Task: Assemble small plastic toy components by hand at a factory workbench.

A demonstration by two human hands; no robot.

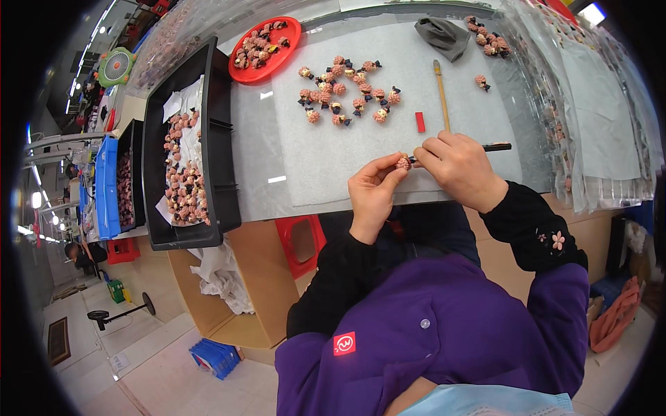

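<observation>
My left hand (pixel 373 193) pinches a small figurine with pink curly hair (pixel 404 163) between thumb and fingertips, just above the table's near edge. Close against it on the right, my right hand (pixel 463 170) is closed around a slim stick-like tool (pixel 497 147), whose black end sticks out past the knuckles. The tool's working tip is mostly hidden by my fingers, so its exact kind cannot be made out. Beyond my hands, several similar figurines (pixel 338 90) with pink hair and dark bodies lie in a loose cluster on a white foam sheet (pixel 305 159).
A wooden-handled brush (pixel 442 90) and a red block (pixel 420 122) lie ahead of my right hand. Farther back are a grey cloth (pixel 444 38) and more figurines (pixel 489 41). At left stand a red plate (pixel 292 52) and a black crate (pixel 223 159), both holding figurines.
</observation>
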